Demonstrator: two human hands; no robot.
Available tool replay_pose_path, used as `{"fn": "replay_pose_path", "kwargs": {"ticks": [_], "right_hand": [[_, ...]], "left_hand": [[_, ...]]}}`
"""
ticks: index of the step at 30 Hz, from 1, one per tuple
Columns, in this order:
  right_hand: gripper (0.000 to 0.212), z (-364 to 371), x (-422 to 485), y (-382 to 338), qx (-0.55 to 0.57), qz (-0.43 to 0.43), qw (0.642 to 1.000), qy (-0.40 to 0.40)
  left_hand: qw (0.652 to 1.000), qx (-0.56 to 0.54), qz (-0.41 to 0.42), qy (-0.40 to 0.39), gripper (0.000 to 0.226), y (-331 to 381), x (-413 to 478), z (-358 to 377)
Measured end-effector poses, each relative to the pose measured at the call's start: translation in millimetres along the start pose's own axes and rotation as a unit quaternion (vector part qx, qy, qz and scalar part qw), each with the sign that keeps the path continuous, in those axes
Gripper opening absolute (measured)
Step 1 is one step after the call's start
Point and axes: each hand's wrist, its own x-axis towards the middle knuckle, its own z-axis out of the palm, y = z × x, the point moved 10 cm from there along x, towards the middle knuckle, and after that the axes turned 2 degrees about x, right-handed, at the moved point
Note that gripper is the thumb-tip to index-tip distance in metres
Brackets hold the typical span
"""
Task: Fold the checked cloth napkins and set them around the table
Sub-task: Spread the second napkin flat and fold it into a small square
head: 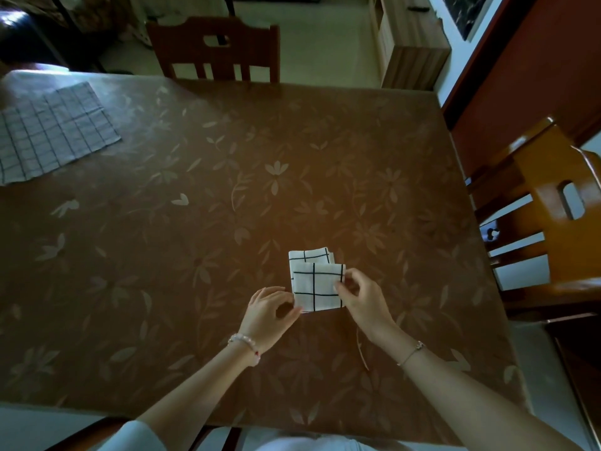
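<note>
My left hand (271, 309) and right hand (359, 296) pinch opposite edges of the small folded white black-checked cloth napkin (317, 286) on the brown flower-patterned table (227, 190); a grey checked napkin (48, 131) lies far left.

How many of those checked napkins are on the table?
2. A spread napkin lies at the table's far left; a folded napkin is held between left hand and right hand. The checked strip behind it may be a third.
</note>
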Motion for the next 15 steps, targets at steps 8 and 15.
{"fn": "replay_pose_path", "kwargs": {"ticks": [8,15], "right_hand": [[0.008,6.3,42.6,5.6,-0.107,0.049,0.993,0.019],[0.011,6.4,51.7,0.1,-0.113,0.011,0.993,0.016]], "left_hand": [[0.983,-0.121,-0.136,0.010,0.010,-16.3,29.5,-9.9],[0.960,-0.209,-0.187,0.004,0.023,-17.2,53.9,-12.5]]}}
